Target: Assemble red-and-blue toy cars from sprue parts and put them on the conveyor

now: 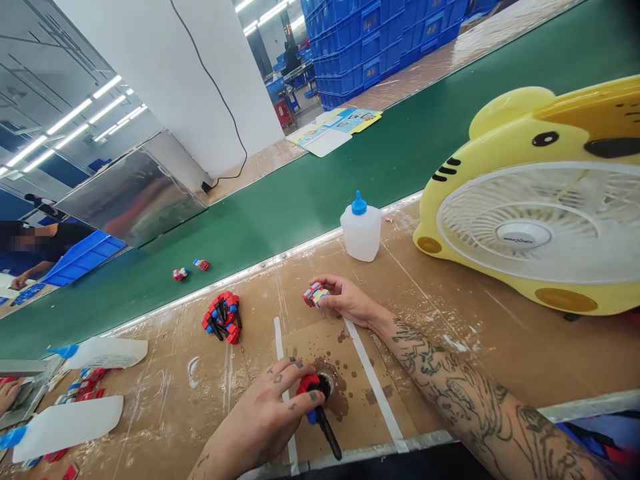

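My left hand (265, 413) is closed on a red and blue plastic toy part (309, 384) with a long black rod pointing toward the table's front edge. That part is held at a small round dark opening or dish (326, 384), partly hidden, with wet splashes around it. In my right hand (353, 303), thumb and fingers pinch a small toy piece (315, 295) in red, white, blue and yellow, held above the cardboard. A pile of similar red and blue parts with black rods (223, 316) lies left of it. Behind my right hand stands a blue-capped squeeze bottle (361, 230).
A yellow animal-shaped fan (525, 207) stands at right. Beyond the brown worktop (175, 360) runs a green conveyor belt (280, 227) carrying two small toy pieces (190, 269). Two bottles (75, 427) lie at left. Blue crates (370, 47) stand behind; a person (47, 247) sits far left.
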Available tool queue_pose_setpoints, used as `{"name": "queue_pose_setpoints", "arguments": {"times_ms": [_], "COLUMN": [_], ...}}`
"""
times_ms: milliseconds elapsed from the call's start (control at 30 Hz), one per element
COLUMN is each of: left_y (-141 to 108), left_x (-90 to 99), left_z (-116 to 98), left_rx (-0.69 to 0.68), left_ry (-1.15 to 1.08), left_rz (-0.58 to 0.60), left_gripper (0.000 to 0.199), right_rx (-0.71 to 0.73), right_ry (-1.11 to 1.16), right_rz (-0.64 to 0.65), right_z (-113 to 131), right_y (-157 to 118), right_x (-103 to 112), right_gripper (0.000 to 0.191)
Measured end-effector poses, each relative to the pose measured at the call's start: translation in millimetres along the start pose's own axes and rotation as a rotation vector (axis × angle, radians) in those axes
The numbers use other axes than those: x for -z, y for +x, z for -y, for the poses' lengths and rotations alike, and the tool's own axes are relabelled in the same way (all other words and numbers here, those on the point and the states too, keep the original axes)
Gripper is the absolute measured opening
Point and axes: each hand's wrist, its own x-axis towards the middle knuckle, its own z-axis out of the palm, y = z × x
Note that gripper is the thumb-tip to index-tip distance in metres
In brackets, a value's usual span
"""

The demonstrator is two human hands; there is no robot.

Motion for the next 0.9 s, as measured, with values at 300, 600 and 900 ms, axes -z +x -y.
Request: {"name": "queue_pose_setpoints", "arguments": {"times_ms": [300,600,900], "left_y": [27.0,63.1,110.8], "left_x": [-36.0,-42.1,-52.1], "left_z": [40.9,62.8,40.5], "left_rx": [0.602,0.697,0.721], "left_ry": [-0.893,-0.798,-0.836], "left_rz": [-0.776,-0.704,-0.767], "left_gripper": [0.035,0.041,0.045], "right_rx": [0.021,0.109,0.584], "right_ry": [-0.072,-0.296,-0.964], "right_rz": [0.063,0.010,-0.237], "right_z": [-3.6,-11.2,-7.6], "right_y": [-3.4,-0.9,-14.9], "right_x": [-3.5,-1.9,-21.0], "right_gripper": [0.056,0.056,0.030]}}
